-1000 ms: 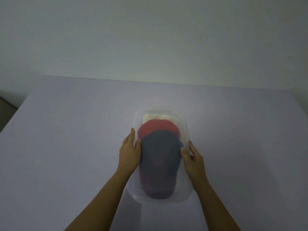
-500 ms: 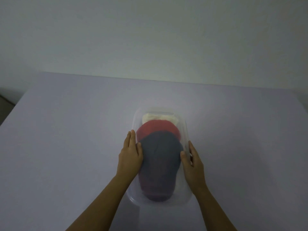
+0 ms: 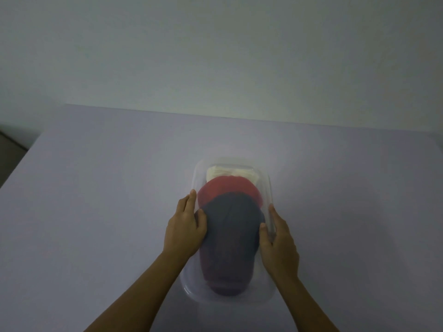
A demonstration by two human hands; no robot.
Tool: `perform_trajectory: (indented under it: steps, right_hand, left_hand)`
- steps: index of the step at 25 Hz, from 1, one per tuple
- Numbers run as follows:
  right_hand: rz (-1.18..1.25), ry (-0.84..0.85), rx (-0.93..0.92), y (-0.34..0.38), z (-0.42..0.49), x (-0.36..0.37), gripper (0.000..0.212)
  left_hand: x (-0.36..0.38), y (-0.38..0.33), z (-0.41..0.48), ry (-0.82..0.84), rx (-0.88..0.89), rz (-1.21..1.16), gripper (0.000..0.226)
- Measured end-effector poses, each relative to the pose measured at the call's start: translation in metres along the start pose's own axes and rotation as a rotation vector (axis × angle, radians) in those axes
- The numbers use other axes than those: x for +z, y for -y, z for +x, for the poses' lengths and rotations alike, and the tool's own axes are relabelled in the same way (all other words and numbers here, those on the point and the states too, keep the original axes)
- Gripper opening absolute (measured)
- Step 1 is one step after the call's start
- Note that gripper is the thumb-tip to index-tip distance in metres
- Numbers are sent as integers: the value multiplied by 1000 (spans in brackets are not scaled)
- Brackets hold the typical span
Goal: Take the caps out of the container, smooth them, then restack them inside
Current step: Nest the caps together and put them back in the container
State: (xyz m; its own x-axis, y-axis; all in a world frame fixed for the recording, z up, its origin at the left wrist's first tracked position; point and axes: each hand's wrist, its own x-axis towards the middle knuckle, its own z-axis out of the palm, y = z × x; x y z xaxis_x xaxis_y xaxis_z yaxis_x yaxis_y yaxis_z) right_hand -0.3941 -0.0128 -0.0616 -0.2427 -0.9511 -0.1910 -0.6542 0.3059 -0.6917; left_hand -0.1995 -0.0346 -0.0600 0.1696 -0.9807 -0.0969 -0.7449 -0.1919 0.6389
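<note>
**Inside the container (image 3: 269, 188), three caps lie stacked**

A grey cap (image 3: 231, 236) tops a red cap (image 3: 227, 190) and a cream cap (image 3: 230, 172). The left hand (image 3: 184, 226) and right hand (image 3: 279, 240) lie against the container's side walls, fingers straight outside, thumbs over the rim touching the grey cap.

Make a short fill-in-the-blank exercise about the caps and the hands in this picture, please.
The clear container holds ___ caps.
The cap between the grey cap and the cream cap is ___.
The left hand and the right hand are at the container's two long ___.
Missing words: three, red, sides.
</note>
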Motion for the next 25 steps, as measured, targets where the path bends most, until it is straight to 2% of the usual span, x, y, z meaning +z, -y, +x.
perform_trajectory:
  steps: [4,9,15,18,21,25]
  right_hand:
    - [-117,-44,-11,5,-8,1,55]
    - [40,25,16,7,-9,-2,60]
    - [33,36,16,8,-3,-2,56]
    - [32,38,17,5,-2,0,57]
    - [19,41,29,5,-1,1,57]
    - [4,40,2,4,1,3,55]
  left_hand:
    - [2,-3,-3,-6,14,23,53]
    - [3,2,0,13,13,38,53]
    - [5,-4,17,-11,-43,195,50]
    - [6,-23,36,12,73,189,59]
    - [16,-49,63,131,266,195,57]
    - [31,-57,96,269,334,400,62]
